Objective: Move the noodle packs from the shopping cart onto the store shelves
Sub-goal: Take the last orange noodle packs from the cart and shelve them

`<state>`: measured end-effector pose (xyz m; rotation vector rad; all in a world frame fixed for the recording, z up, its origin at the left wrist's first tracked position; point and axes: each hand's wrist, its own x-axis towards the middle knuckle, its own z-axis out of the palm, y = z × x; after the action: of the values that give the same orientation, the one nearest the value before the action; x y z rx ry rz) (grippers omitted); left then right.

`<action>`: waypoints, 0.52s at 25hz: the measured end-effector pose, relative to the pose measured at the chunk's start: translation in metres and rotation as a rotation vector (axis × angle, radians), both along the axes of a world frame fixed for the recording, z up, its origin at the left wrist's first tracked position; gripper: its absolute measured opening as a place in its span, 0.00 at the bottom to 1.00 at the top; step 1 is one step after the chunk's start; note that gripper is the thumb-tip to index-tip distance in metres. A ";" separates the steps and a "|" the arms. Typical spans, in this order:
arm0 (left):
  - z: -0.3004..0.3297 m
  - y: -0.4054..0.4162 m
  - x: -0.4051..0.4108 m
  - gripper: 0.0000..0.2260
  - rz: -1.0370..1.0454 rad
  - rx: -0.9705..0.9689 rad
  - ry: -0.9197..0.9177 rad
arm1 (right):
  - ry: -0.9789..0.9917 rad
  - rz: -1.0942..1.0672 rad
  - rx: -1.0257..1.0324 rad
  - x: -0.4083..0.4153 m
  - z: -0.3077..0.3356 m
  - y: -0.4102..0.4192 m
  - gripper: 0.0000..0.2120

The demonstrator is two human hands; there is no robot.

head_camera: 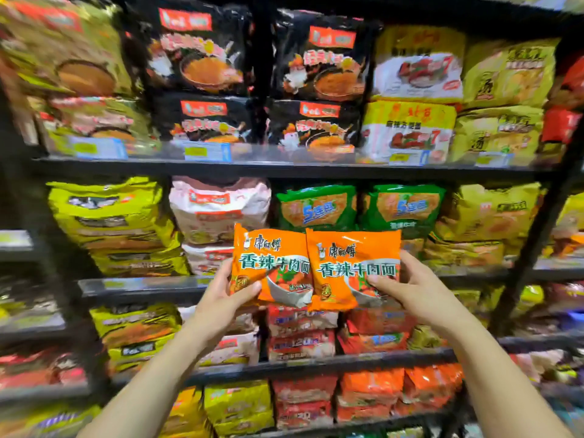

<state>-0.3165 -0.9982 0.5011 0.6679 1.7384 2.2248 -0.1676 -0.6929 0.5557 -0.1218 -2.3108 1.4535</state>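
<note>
I hold two orange noodle packs up in front of the store shelves. My left hand (225,290) grips the left orange pack (271,263) by its lower left corner, thumb on the front. My right hand (414,287) grips the right orange pack (354,267) at its right edge, thumb on the bowl picture. The right pack overlaps the left one's right edge. Both packs hang in the air in front of the middle shelf (139,286), level with its front rail. The shopping cart is out of view.
Black metal shelving (284,170) fills the view, packed with noodle multipacks: black ones on top, yellow-green, pink-white and green in the middle, red and orange stacks (369,393) lower down. A black upright post (534,248) stands at the right.
</note>
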 end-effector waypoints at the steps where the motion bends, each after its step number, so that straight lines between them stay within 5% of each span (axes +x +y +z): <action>1: -0.001 -0.034 0.000 0.28 0.046 -0.003 -0.002 | 0.002 0.034 0.008 -0.013 -0.001 -0.028 0.17; 6: 0.000 -0.185 0.008 0.35 0.255 0.004 -0.030 | 0.003 0.218 0.039 -0.076 -0.003 -0.160 0.16; 13: 0.002 -0.353 0.028 0.28 0.545 0.037 -0.020 | -0.018 0.525 -0.006 -0.157 0.006 -0.324 0.18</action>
<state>-0.2888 -1.3513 0.5031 0.1819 2.0620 2.5927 -0.3246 -1.0172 0.5620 0.5086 -2.4650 1.6947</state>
